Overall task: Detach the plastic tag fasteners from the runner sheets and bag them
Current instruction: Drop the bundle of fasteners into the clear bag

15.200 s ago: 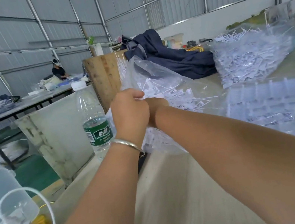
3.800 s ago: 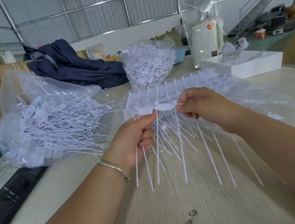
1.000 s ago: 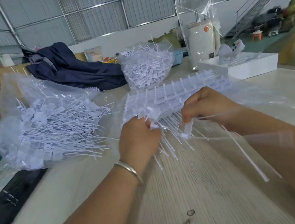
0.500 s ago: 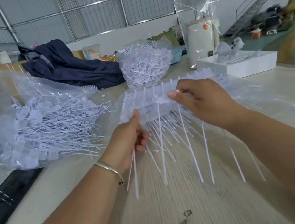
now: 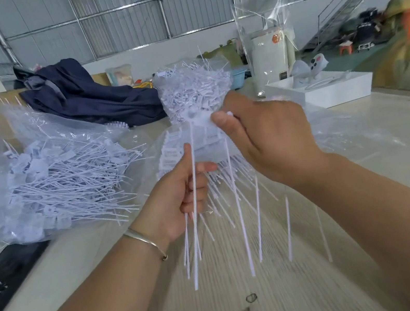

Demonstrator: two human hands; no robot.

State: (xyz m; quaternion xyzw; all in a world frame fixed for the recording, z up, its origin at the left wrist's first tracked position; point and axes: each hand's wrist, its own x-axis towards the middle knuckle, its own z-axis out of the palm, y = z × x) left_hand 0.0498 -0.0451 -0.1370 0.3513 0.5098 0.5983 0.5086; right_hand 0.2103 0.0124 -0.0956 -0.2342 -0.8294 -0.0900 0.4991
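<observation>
My left hand [image 5: 179, 201] grips a small bunch of loose white tag fasteners [image 5: 194, 212] whose thin tails hang down over the table. My right hand [image 5: 264, 142] is raised above it and pinches the top bar of a white runner sheet [image 5: 204, 128], with several fasteners [image 5: 257, 217] dangling from it. A stack of runner sheets [image 5: 171, 155] lies just behind my hands. To the left lies a clear plastic bag [image 5: 45, 172] filled with detached fasteners.
Another clear bag of white plastic pieces [image 5: 195, 88] stands behind the sheets, a dark blue garment [image 5: 89, 96] beyond it. A white box [image 5: 323, 87] and a wrapped white cylinder [image 5: 271, 61] sit at the right rear. A black device [image 5: 3, 278] lies at the left edge.
My right hand has lifted the runner sheet higher and turned it, so the tails hang lower. My left hand holds a thicker bunch of detached fasteners just below.
</observation>
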